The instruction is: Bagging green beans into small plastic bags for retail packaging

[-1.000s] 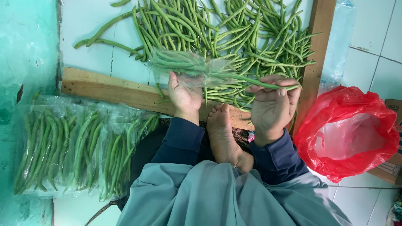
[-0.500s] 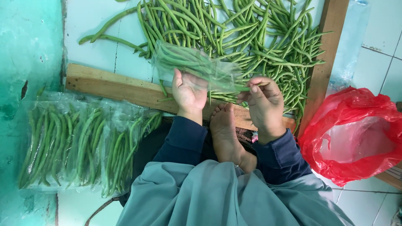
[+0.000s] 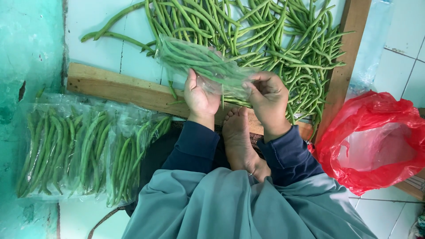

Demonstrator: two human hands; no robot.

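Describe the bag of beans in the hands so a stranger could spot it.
Above the wooden plank, before the loose bean pile, lies a clear bag of beans. It alone is held by the left hand and right hand, unlike the packed bags lying at the left.

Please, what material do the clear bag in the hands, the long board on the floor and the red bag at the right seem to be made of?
The clear bag of green beans, held by the left hand and right hand, looks like thin glossy plastic film: see-through, crinkled. The long pale board seems bare unpainted wood, with visible grain. The red bag appears to be thin plastic too, translucent, shiny, wrinkled.
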